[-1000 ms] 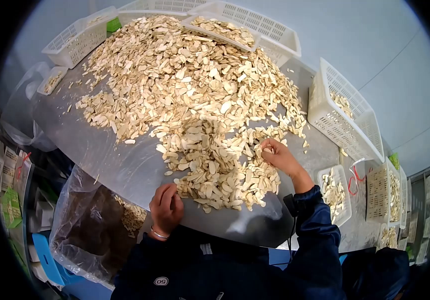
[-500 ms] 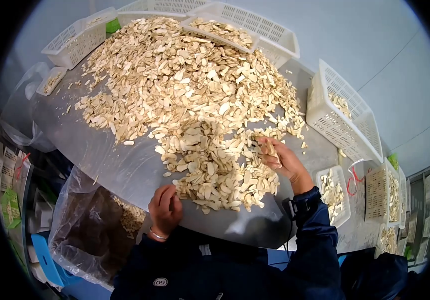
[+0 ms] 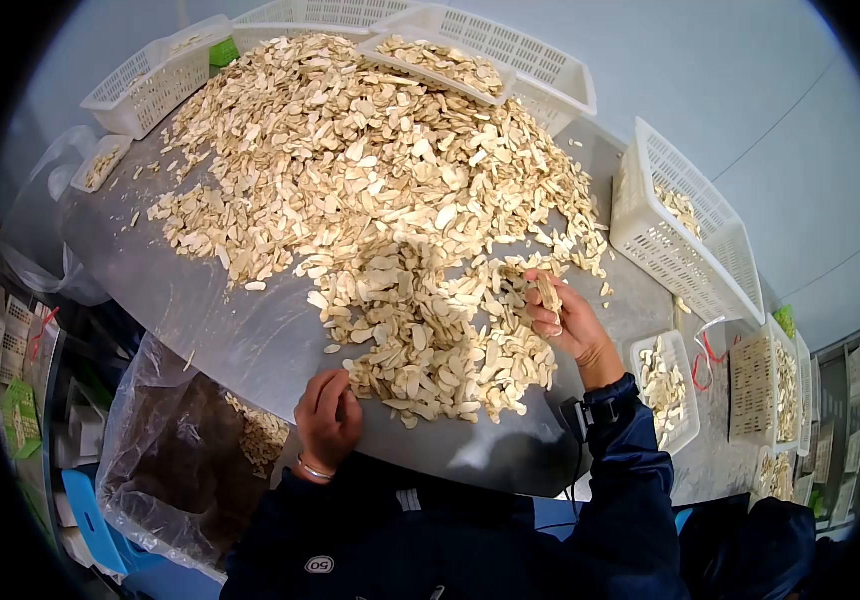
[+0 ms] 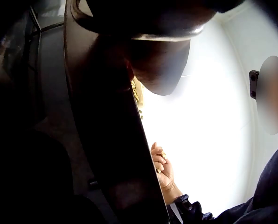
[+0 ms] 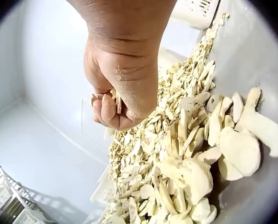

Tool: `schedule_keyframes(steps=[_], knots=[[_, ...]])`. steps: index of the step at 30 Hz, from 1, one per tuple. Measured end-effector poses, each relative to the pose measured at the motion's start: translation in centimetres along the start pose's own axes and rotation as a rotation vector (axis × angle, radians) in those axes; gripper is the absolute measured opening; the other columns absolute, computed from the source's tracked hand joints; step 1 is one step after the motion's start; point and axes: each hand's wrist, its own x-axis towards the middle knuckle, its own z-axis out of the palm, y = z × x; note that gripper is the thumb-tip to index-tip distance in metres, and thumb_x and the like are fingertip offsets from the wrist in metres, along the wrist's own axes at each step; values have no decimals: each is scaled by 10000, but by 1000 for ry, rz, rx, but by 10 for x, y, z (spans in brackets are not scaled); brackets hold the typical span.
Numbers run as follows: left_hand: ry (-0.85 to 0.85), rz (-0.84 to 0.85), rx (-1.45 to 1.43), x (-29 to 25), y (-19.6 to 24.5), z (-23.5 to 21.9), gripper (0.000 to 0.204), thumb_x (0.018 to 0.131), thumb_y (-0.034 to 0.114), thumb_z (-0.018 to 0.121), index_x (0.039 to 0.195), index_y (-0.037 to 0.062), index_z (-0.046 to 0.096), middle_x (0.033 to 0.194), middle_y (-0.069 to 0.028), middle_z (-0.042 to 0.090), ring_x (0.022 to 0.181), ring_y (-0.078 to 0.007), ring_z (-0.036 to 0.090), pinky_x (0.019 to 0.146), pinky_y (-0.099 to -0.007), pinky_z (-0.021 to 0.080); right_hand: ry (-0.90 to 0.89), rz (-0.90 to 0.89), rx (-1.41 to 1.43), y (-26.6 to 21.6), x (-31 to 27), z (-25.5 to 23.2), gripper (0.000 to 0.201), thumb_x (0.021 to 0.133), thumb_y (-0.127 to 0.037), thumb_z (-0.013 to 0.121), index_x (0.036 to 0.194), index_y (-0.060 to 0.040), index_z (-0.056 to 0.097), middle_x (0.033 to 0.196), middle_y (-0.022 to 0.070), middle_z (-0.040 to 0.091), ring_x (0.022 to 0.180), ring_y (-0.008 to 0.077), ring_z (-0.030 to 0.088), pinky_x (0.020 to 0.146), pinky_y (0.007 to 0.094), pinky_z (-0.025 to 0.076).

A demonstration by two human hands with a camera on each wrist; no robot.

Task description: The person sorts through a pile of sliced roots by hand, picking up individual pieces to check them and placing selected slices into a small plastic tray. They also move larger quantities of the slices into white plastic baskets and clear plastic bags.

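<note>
My right hand (image 3: 580, 325) holds a few pale dried mushroom slices (image 3: 549, 293) between thumb and fingers, just above the right side of a small pile (image 3: 420, 350) of the same slices. Seen from the right wrist, its fingers curl inward, with slice edges (image 5: 119, 102) showing between them. My left hand (image 3: 328, 420) rests at the near table edge, fingers loosely bent, fingertips beside the pile's lower left; no slice shows in it. Behind the small pile spreads a large heap (image 3: 350, 150) of slices, joined to it.
White perforated baskets (image 3: 685, 225) line the back and right. A shallow tray of slices (image 3: 664, 390) stands right of my right forearm, a red cord (image 3: 705, 360) beyond it. Below the metal table's (image 3: 240, 335) left edge, a plastic-lined container (image 3: 185, 450) holds more slices.
My right hand has lifted slightly from the small pile and turned, bringing the slices in its fingers into sight. The left hand stays at the table edge.
</note>
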Motion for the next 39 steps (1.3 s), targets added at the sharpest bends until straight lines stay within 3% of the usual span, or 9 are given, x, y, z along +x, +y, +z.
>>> schedule_keyframes(steps=[8, 16, 20, 23, 27, 30, 37, 38, 39], knots=[[12, 18, -1, 1, 2, -2, 238, 815, -13, 625, 1050, 3, 661, 1035, -175, 668, 819, -356, 675, 698, -389, 557, 78, 33, 38, 0, -1, 14, 346, 1049, -156, 450, 1338, 24, 514, 936, 38, 551, 619, 67, 414, 458, 187, 347], [73, 100, 3, 6, 7, -2, 224, 822, -42, 633, 1041, -5, 661, 1014, -178, 666, 784, -334, 667, 650, -361, 548, 297, -73, -342, 3, -38, 46, 292, 1040, -164, 528, 1286, -13, 571, 913, 15, 568, 605, 50, 418, 463, 172, 320], [-140, -26, -101, 28, 28, -5, 273, 816, -34, 665, 1086, 2, 648, 1063, -168, 655, 820, -346, 657, 705, -357, 551, 347, -312, -264, 10, -75, 38, 257, 1036, -198, 557, 1242, -46, 584, 924, 12, 570, 586, 33, 391, 447, 169, 302], [-347, 336, -117, 81, 67, 12, 289, 810, -46, 659, 1091, 19, 660, 1032, -161, 651, 862, -334, 633, 744, -384, 533, 368, -449, -129, 26, -95, 31, 239, 1034, -223, 571, 1209, -60, 586, 932, 9, 567, 583, 25, 377, 444, 163, 290], [-566, 527, 5, 113, 74, 69, 257, 782, 1, 667, 1038, 21, 660, 1007, -166, 644, 926, -372, 615, 805, -429, 524, 402, -508, 11, 43, -103, 22, 236, 1033, -240, 578, 1192, -65, 582, 925, 6, 560, 568, 24, 349, 427, 168, 267], [-752, 630, 177, 122, 52, 112, 236, 744, 64, 663, 977, 30, 664, 964, -172, 632, 928, -401, 592, 834, -485, 485, 484, -555, 73, 72, -97, -10, 349, 1057, -337, 521, 1302, -94, 570, 1170, 18, 630, 973, 104, 614, 760, 258, 500], [-834, 633, 321, 120, 64, 152, 129, 751, -73, 593, 833, -19, 676, 753, -228, 599, 749, -431, 563, 681, -521, 457, 462, -558, -133, 98, -46, -55, 489, 993, -461, 607, 1364, -147, 564, 823, -14, 568, 621, 99, 487, 546, 258, 439], [-694, 670, 270, 117, 48, 161, 65, 835, -49, 602, 861, -26, 657, 709, -121, 570, 698, -289, 562, 632, -427, 454, 453, -476, -133, 88, -61, -44, 446, 997, -463, 600, 1308, -144, 585, 787, -32, 531, 597, 76, 461, 514, 238, 404], [-736, 699, 275, 123, 65, 157, 115, 846, 10, 632, 947, -29, 670, 792, -153, 614, 762, -326, 592, 689, -434, 477, 414, -381, -130, 82, -66, -25, 410, 1002, -465, 594, 1253, -142, 607, 750, -49, 494, 573, 53, 435, 482, 218, 370]])
